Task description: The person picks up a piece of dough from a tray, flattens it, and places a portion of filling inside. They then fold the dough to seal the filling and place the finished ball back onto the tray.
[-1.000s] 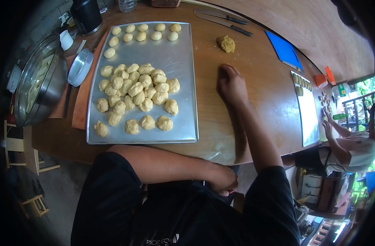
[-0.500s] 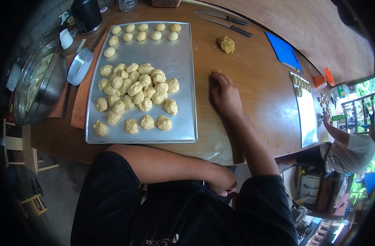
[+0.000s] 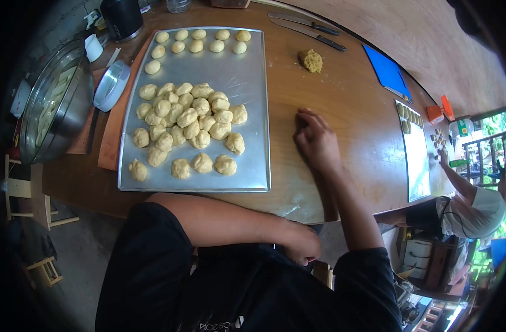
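Note:
My right hand [image 3: 320,145] rests on the wooden table, right of the metal tray. Its fingers are curled and the palm faces down, so anything under it is hidden. My left hand [image 3: 301,243] hangs at my lap below the table edge, with its fingers mostly out of sight. On the tray [image 3: 209,74] lies a heap of pale, lumpy dough pieces [image 3: 186,117]. Smooth dough balls [image 3: 199,34] stand in rows along its far end. A crumbly yellow-brown lump [image 3: 311,61] sits on the table beyond my right hand.
Two knives [image 3: 319,37] and a blue flat object [image 3: 387,72] lie along the far side. A large metal bowl [image 3: 70,119] and a round tin [image 3: 111,87] stand left. At right, a co-worker [image 3: 474,207] reaches to small pieces beside another tray [image 3: 416,166].
My right hand has slid slightly toward me and to the right, still curled. The whole view has shifted a little. My left hand stays at my lap.

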Demonstrator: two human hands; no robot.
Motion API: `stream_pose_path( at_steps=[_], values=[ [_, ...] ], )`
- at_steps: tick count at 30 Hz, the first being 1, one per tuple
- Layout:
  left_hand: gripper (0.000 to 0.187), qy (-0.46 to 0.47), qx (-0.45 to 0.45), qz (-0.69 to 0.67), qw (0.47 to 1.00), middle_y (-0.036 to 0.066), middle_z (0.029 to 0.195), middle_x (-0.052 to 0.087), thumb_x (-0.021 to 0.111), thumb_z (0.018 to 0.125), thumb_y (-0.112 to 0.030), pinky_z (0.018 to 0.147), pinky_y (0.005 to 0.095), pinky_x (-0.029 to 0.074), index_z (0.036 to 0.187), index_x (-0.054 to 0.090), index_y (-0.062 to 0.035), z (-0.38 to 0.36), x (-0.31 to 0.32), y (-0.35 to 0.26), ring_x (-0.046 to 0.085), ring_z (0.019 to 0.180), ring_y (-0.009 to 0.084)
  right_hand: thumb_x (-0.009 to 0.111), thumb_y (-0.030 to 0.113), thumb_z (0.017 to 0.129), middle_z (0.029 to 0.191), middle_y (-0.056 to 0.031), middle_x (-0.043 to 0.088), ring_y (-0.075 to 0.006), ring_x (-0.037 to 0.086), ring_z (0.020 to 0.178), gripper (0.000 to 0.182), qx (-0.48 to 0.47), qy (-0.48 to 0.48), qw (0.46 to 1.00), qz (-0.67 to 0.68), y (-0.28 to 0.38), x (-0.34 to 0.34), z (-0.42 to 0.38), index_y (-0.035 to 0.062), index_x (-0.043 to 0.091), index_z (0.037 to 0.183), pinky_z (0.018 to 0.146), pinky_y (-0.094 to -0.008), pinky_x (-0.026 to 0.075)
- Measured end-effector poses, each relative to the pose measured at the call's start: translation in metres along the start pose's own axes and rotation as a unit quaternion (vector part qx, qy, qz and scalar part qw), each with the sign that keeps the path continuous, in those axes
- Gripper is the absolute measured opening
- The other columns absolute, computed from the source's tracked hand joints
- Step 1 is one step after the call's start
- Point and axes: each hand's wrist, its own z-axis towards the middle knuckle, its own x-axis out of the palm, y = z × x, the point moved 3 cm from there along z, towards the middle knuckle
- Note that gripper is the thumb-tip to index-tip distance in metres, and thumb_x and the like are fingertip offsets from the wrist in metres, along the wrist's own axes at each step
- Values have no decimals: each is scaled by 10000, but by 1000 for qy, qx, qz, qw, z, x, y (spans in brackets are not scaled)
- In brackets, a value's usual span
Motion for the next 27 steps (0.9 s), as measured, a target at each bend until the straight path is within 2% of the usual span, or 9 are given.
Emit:
stream_pose_path(
  at_steps=[4,9,12,14,16,21,24,26,27],
  values=[
    [244,8,-23,-13,1000,184,1057,766,684,999,-272,947,519,553,1088,756,-56,-4,-5,-7,718,1062,410,630,43,910,1366,-197,702,-411,692,1212,356,66,-13,997,-35,-27,11,35,27,704,1258,1040,-474,582],
    [246,11,-38,-33,999,178,1054,768,692,995,-273,952,516,553,1084,759,-54,-4,-6,-6,718,1066,408,632,24,912,1347,-210,707,-421,700,1199,354,-3,13,1000,17,7,20,17,36,698,1259,1047,-474,583],
    [252,1,-8,1,1000,176,1048,767,688,1002,-279,930,519,554,1098,750,-54,-1,-3,-3,719,1052,412,641,27,910,1329,-216,712,-426,712,1162,335,-5,-7,999,-35,-5,8,-1,38,701,1240,1029,-472,590],
    [254,9,-23,-15,1000,183,1038,768,683,1004,-276,924,523,554,1094,750,-48,-4,-6,-7,719,1047,417,632,43,925,1318,-210,713,-432,701,1164,313,82,-18,996,-26,-24,7,19,32,700,1230,992,-488,593],
    [252,13,-24,-18,999,185,1039,767,686,1003,-271,930,522,555,1093,751,-45,-3,-2,-5,719,1045,418,623,43,931,1352,-202,699,-432,695,1174,323,33,-33,998,-32,-33,16,43,29,695,1246,984,-498,597],
    [255,16,-33,-38,999,187,1049,767,692,999,-269,936,521,556,1092,751,-39,-6,-10,-9,718,1044,417,622,34,920,1370,-192,691,-430,693,1182,360,-2,-3,1000,-12,-2,17,13,24,681,1275,1006,-501,593],
    [261,-3,1,-3,1000,185,1046,767,691,1003,-276,929,521,551,1102,743,-41,-4,-6,-4,717,1042,416,625,28,909,1377,-188,687,-422,693,1191,378,-27,-7,999,-30,-11,6,3,29,676,1284,1007,-497,594],
    [263,7,-15,-10,1000,185,1042,767,689,1007,-279,932,519,547,1101,741,-39,-4,-6,-6,716,1049,414,631,32,911,1378,-183,685,-420,687,1207,376,53,-22,998,-28,-33,9,18,33,678,1284,1011,-494,588],
    [263,11,-13,-11,1000,185,1042,767,689,1007,-279,932,519,547,1101,741,-39,-3,-4,-6,716,1049,414,636,39,904,1346,-203,694,-435,686,1198,381,41,-32,998,-28,-31,13,29,31,676,1283,1025,-499,575]
  ],
)
